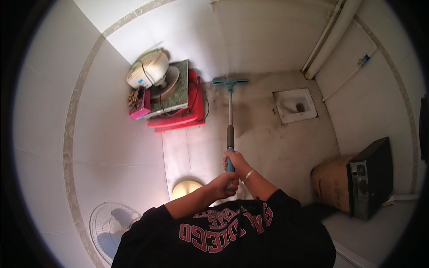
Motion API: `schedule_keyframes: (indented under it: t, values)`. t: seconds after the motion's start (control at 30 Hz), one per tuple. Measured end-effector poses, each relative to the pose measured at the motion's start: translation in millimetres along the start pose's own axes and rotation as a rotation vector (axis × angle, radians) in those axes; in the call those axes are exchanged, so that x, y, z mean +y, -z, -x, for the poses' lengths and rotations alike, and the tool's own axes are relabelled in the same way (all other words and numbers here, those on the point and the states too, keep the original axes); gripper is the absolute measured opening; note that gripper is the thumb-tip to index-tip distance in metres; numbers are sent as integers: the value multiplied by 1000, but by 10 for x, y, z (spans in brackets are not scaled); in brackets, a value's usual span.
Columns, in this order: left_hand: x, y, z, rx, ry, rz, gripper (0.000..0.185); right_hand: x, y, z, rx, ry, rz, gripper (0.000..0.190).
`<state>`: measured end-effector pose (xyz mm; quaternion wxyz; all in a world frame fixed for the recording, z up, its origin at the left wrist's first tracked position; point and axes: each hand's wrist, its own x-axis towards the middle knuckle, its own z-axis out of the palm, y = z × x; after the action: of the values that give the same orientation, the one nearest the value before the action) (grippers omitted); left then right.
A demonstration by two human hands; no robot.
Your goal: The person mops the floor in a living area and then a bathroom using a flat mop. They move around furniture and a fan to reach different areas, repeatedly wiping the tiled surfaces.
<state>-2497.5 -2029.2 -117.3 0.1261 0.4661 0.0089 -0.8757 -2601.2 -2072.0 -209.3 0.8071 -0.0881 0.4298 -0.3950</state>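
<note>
My left hand (224, 186) and my right hand (236, 160) both grip the teal handle end of a long-handled floor cleaning tool (230, 112). The right hand, with a bracelet on its wrist, is farther up the pole than the left. The pole runs straight away from me. Its teal T-shaped head (230, 82) rests on the dirty tiled floor (258, 134) close to the far wall. Whether the head is a brush or a squeegee I cannot tell. Dark, wet-looking stains surround it.
Left of the head, a red plastic stand (197, 117) carries a stone-like slab (182, 83), a white appliance (150, 68) and a pink box (140, 107). A squat toilet (293, 105) lies right. Nearer are a cardboard box (330, 184), computer case (372, 181), yellow basin (186, 188) and fan (110, 231).
</note>
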Motion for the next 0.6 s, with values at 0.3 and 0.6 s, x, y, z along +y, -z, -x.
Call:
schedule_keyframes:
  t: [0.3, 0.6]
  values:
    - [-18, -267, -422, -137, 125, 68, 17, -409, 261, -62, 153, -136, 111, 24]
    - [-28, -376, -541, -190, 19, 93, 18, -400, 358, 16, 148, -14, 171, 24]
